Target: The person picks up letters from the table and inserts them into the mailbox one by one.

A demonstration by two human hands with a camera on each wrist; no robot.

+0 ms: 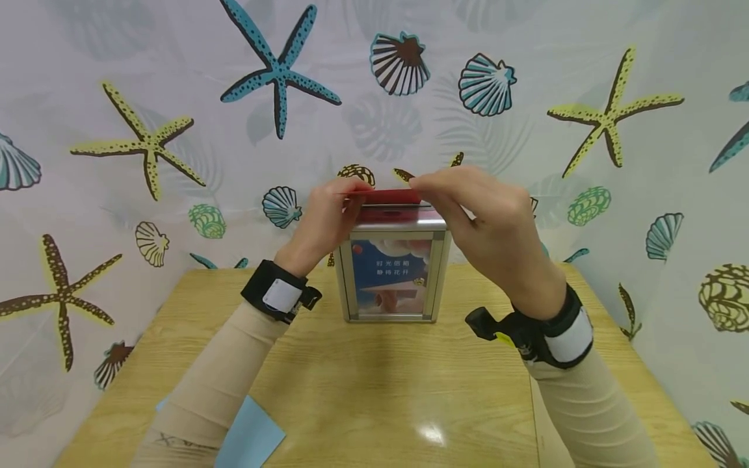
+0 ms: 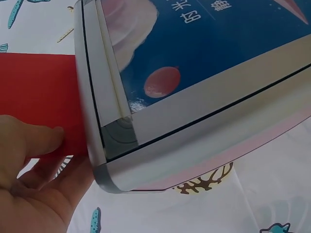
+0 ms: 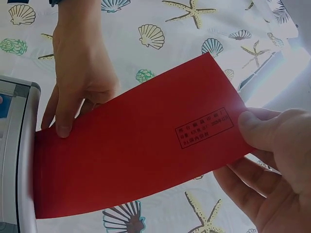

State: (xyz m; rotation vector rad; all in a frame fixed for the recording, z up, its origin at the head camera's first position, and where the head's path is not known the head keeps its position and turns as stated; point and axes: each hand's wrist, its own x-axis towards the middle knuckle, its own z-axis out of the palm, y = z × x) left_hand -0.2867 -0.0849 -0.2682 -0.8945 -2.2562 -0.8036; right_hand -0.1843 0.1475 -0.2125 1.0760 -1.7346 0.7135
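A silver-framed letter box (image 1: 398,222) stands upright on the table, a blue and pink picture panel with white writing on its front. Above its top, both hands hold a red envelope (image 3: 126,150), which bears a small printed rectangle of text. My left hand (image 1: 323,224) pinches the envelope near the box, thumb on one face in the left wrist view. At the far end, my right hand (image 3: 277,174) grips the envelope's edge between thumb and fingers. The envelope's near edge meets the box top; how much of it is inside the slot I cannot tell.
Light-blue paper (image 1: 254,432) lies on the wooden table (image 1: 351,396) at front left, partly under the left forearm. A flat tan piece (image 1: 547,426) shows beside the right forearm. Behind and around the table hangs a white cloth (image 1: 328,130) printed with starfish and shells.
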